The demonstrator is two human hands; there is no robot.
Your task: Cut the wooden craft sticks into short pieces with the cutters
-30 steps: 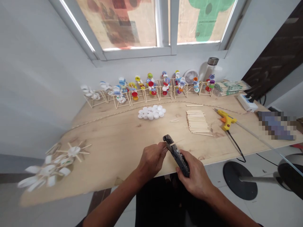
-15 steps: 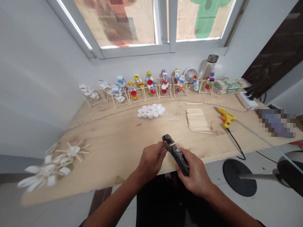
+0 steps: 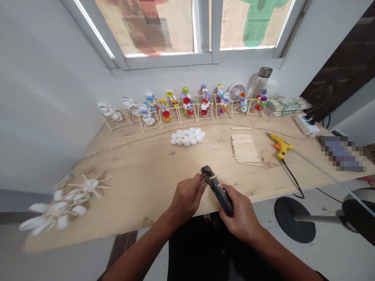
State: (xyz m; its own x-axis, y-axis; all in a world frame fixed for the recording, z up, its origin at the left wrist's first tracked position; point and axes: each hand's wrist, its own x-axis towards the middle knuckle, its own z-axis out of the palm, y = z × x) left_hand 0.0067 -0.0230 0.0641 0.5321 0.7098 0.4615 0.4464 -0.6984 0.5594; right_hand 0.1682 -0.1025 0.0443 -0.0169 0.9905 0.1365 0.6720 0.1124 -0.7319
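My right hand (image 3: pixel 243 214) is wrapped round the dark handles of a hand cutter (image 3: pixel 220 193), held above the table's front edge with its head pointing away to the left. A thin wooden stick (image 3: pixel 216 176) runs through the cutter's jaws, its pointed end sticking out on the right. My left hand (image 3: pixel 186 197) pinches the other end of that stick close to the jaws; the fingers hide this end. Beyond the hands lie a few short stick pieces (image 3: pixel 216 147) and a pile of cut sticks (image 3: pixel 245 148).
White bottle caps (image 3: pixel 187 137) are grouped mid-table. Bottle-cap wheels on stick frames (image 3: pixel 181 107) line the wall. A yellow glue gun (image 3: pixel 281 145), a power strip (image 3: pixel 306 125) and bagged skewers (image 3: pixel 288 106) are on the right. White spoked wheels (image 3: pixel 58 208) lie at the left.
Both hands, the cutter and the stick stay nearly in place. The view has shifted very slightly.
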